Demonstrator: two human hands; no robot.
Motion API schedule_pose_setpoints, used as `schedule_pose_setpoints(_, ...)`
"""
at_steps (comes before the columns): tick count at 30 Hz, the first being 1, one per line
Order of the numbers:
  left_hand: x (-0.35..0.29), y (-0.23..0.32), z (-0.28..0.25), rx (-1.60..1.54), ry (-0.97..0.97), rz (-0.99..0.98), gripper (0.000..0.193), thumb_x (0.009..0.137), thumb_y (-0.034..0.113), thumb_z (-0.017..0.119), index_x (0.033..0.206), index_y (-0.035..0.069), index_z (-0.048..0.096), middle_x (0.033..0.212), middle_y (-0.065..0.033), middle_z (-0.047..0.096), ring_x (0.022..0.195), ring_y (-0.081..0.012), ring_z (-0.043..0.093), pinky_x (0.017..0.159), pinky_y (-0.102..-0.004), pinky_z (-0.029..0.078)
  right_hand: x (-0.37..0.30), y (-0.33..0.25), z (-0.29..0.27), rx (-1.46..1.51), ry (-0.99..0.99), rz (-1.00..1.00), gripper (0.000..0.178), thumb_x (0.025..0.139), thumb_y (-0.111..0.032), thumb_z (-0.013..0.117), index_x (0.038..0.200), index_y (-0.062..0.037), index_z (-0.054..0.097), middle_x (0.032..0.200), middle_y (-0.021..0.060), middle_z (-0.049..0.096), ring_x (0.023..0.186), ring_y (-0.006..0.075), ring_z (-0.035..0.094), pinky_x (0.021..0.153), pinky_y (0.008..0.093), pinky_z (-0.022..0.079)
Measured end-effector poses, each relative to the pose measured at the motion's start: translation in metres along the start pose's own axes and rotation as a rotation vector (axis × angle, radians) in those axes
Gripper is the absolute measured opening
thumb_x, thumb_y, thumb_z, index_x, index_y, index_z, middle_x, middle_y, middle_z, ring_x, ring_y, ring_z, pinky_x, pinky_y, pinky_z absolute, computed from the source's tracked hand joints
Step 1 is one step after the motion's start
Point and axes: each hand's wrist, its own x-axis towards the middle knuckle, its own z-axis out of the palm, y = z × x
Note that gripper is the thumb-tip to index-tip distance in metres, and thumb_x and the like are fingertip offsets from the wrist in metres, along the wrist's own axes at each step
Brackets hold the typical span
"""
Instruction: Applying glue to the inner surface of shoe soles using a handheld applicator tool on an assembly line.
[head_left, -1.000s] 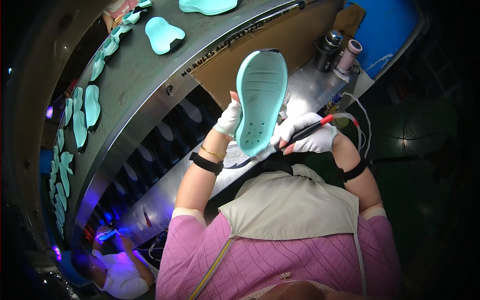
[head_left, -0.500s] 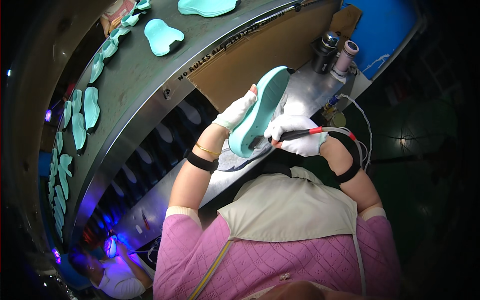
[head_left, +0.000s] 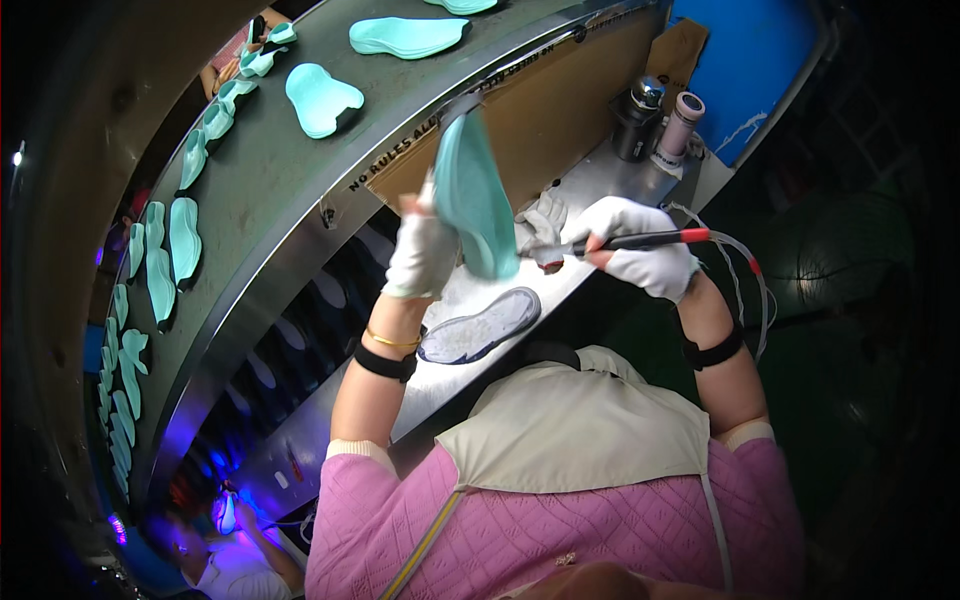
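Above the metal bench, my left hand [head_left: 420, 245], in a white fingerless glove, grips a mint-green shoe sole [head_left: 472, 195]. The sole is stood up on end and smeared by motion. To its right, my right hand [head_left: 640, 248], gloved too, is closed around a black brush [head_left: 625, 242] with a red band and a hose trailing from its back end. The brush's pale tip lies close to the sole's lower end; contact cannot be made out. Below the sole, a grey sole-shaped piece with a dark rim [head_left: 480, 325] lies on the bench.
Mint-green soles [head_left: 185, 240] line a curved dark belt [head_left: 255, 165] at the left. A white glove [head_left: 543, 215], a dark flask [head_left: 638, 118] and a pink bottle [head_left: 682, 125] stand or lie on the bench [head_left: 590, 180]. Another person [head_left: 240, 560] works at the lower left under blue light.
My left hand has swung the sole left and tipped it more upright, uncovering the grey piece and the white glove. My right hand has drawn back rightward with the brush.
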Motion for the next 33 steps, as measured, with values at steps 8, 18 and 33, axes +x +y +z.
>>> schedule_pose_setpoints(8,-0.025,-0.056,-0.012,-0.555,0.079,-0.385,0.065,0.086,0.057,0.038,0.123,0.004,0.044,0.105,-0.0186,0.059,0.098,-0.0309,0.058,0.078,-0.0426,0.052,-0.001,0.02,0.02,0.16,0.324,0.2,0.012,0.079,0.003,0.06,0.09,-0.001,0.056,0.086,0.0076,0.061,0.074,0.0129,0.061,0.067,0.0232,0.049)
schedule_pose_setpoints(18,-0.037,-0.109,0.022,-0.517,0.113,-0.228,0.063,0.084,0.053,0.044,0.128,0.008,0.038,0.117,-0.0126,0.052,0.101,-0.0266,0.055,0.086,-0.0397,0.047,0.013,0.038,0.032,-0.185,0.362,0.141,0.012,0.075,-0.002,0.065,0.085,-0.0024,0.059,0.083,0.003,0.062,0.075,0.0068,0.058,0.069,0.0207,0.047)
schedule_pose_setpoints(33,-0.014,-0.103,0.002,-0.528,0.276,-0.13,0.063,0.089,0.052,0.031,0.133,0.006,0.031,0.125,-0.0195,0.045,0.113,-0.0348,0.046,0.098,-0.0461,0.036,-0.015,0.035,0.051,-0.141,0.299,0.036,0.01,0.074,0.002,0.065,0.082,-0.0019,0.06,0.084,0.0056,0.064,0.08,0.0096,0.059,0.073,0.0238,0.048)
